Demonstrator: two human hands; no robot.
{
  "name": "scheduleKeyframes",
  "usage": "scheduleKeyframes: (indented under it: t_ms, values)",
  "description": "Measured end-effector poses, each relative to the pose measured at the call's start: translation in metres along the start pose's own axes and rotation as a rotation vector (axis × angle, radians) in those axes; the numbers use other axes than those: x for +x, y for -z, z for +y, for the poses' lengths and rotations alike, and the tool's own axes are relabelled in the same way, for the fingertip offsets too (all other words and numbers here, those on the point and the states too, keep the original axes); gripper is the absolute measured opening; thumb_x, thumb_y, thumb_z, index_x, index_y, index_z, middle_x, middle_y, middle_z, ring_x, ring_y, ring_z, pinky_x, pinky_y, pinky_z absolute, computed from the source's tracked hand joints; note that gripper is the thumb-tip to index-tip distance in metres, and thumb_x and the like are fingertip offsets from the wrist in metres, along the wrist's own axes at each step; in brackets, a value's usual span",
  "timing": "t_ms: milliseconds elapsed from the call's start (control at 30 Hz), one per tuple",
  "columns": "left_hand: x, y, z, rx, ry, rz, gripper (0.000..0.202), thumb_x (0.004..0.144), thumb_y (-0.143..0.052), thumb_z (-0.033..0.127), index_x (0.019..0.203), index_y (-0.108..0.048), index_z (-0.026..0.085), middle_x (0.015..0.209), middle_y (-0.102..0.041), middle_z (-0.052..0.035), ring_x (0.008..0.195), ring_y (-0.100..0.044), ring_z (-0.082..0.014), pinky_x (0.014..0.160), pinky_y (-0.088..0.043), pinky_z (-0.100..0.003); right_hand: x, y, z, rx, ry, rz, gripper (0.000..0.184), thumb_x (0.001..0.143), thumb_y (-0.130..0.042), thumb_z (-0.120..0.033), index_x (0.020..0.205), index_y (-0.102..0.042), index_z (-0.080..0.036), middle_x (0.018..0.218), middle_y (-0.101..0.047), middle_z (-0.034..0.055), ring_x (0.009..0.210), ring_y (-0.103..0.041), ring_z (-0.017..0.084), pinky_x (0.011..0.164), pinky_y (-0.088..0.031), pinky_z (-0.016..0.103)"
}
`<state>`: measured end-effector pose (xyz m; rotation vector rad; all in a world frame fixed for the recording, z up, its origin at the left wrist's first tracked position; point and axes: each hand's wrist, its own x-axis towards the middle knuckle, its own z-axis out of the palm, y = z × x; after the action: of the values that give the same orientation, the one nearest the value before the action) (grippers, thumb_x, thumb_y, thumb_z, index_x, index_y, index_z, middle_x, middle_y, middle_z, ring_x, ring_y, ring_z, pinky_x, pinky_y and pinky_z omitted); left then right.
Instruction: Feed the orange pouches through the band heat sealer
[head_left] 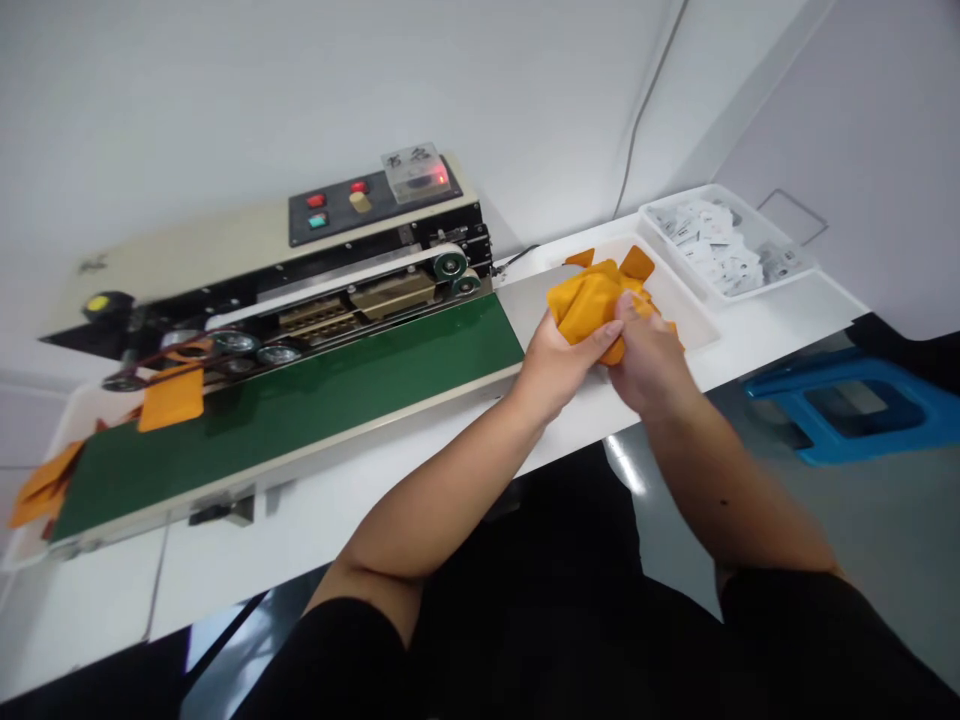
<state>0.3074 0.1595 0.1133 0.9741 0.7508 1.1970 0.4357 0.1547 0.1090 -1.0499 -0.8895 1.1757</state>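
Arms (pixel 439 500) hold orange pouches (pixel 587 298) between left grip (pixel 553 362) and right grip (pixel 651 358).

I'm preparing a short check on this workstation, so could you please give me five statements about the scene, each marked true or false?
1. The left hand and right hand are both on an orange pouch. True.
2. The machine's flat belt is blue. False: the belt is green.
3. A second orange pouch is at the belt, toward the left of the picture. True.
4. The tray of small white packets stands left of the machine. False: that tray stands to the right of the machine.
5. The stool at the right is red. False: the stool is blue.
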Motion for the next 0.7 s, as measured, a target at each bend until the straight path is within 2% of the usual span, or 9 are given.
scheduleKeyframes:
  t_ms: [67, 133, 233, 300, 400, 500, 600, 700]
  values:
    - [-0.005, -0.003, -0.005, -0.058, -0.022, 0.054, 0.065, 0.085, -0.093, 0.055, 0.131, -0.065, 0.020, 0.136, -0.074, -0.0153, 0.134, -0.070, -0.0368, 0.114, -0.056, -0.052, -0.014, -0.012, 0.013, -0.023, 0.049, 0.038, 0.061, 0.093, -0.065, -0.083, 0.133, -0.060, -0.037, 0.139, -0.068, 0.0077, 0.133, -0.067, 0.031, 0.097, -0.066, 0.047]
    - [-0.015, 0.003, -0.006, -0.084, -0.036, 0.133, 0.063, 0.087, -0.091, 0.057, 0.130, -0.064, 0.020, 0.134, -0.075, -0.0148, 0.133, -0.071, -0.0364, 0.111, -0.058, -0.052, -0.023, -0.016, 0.024, -0.109, 0.132, 0.031, 0.058, 0.097, -0.061, -0.082, 0.135, -0.059, -0.039, 0.131, -0.067, 0.0069, 0.122, -0.069, 0.029, 0.088, -0.065, 0.043]
    - [-0.035, 0.022, -0.002, -0.092, -0.006, 0.187, 0.067, 0.083, -0.094, 0.057, 0.129, -0.063, 0.020, 0.132, -0.076, -0.0135, 0.130, -0.073, -0.0345, 0.106, -0.061, -0.048, -0.033, -0.018, 0.035, -0.256, 0.244, 0.022, 0.047, 0.096, -0.072, -0.070, 0.131, -0.062, -0.039, 0.120, -0.064, 0.0043, 0.107, -0.067, 0.025, 0.084, -0.062, 0.038]
    - [-0.048, 0.038, 0.001, -0.076, 0.025, 0.191, 0.069, 0.079, -0.096, 0.056, 0.127, -0.064, 0.020, 0.130, -0.076, -0.0137, 0.123, -0.076, -0.0329, 0.101, -0.063, -0.045, -0.041, -0.022, 0.040, -0.320, 0.282, 0.006, 0.043, 0.092, -0.080, -0.060, 0.125, -0.065, -0.037, 0.117, -0.063, 0.0043, 0.104, -0.065, 0.024, 0.085, -0.062, 0.038]
    - [-0.068, 0.061, 0.004, -0.053, 0.066, 0.207, 0.071, 0.076, -0.098, 0.056, 0.126, -0.066, 0.018, 0.126, -0.077, -0.0147, 0.110, -0.079, -0.0305, 0.090, -0.066, -0.043, -0.053, -0.035, 0.045, -0.384, 0.309, 0.000, 0.033, 0.090, -0.083, -0.052, 0.111, -0.068, -0.032, 0.110, -0.063, 0.0051, 0.101, -0.065, 0.025, 0.085, -0.062, 0.040]
    - [-0.086, 0.085, 0.007, -0.017, 0.066, 0.187, 0.072, 0.073, -0.101, 0.054, 0.124, -0.068, 0.017, 0.123, -0.079, -0.0151, 0.105, -0.079, -0.0287, 0.087, -0.066, -0.041, -0.062, -0.049, 0.047, -0.345, 0.283, -0.066, 0.023, 0.092, -0.080, -0.046, 0.097, -0.065, -0.030, 0.101, -0.064, 0.0049, 0.099, -0.067, 0.025, 0.087, -0.062, 0.041]
    - [-0.105, 0.110, 0.012, 0.030, 0.055, 0.126, 0.070, 0.071, -0.103, 0.050, 0.123, -0.071, 0.015, 0.117, -0.081, -0.0148, 0.101, -0.080, -0.0282, 0.087, -0.066, -0.040, -0.067, -0.060, 0.043, -0.241, 0.203, -0.134, 0.025, 0.093, -0.079, -0.046, 0.096, -0.062, -0.029, 0.104, -0.068, 0.0047, 0.098, -0.070, 0.024, 0.087, -0.062, 0.041]
    - [-0.124, 0.133, 0.017, 0.052, 0.066, 0.082, 0.061, 0.075, -0.100, 0.049, 0.117, -0.074, 0.013, 0.107, -0.083, -0.0138, 0.095, -0.082, -0.0278, 0.085, -0.067, -0.040, -0.069, -0.065, 0.037, -0.152, 0.114, -0.094, 0.033, 0.094, -0.079, -0.054, 0.102, -0.055, -0.032, 0.096, -0.069, 0.0007, 0.082, -0.071, 0.021, 0.071, -0.061, 0.035]
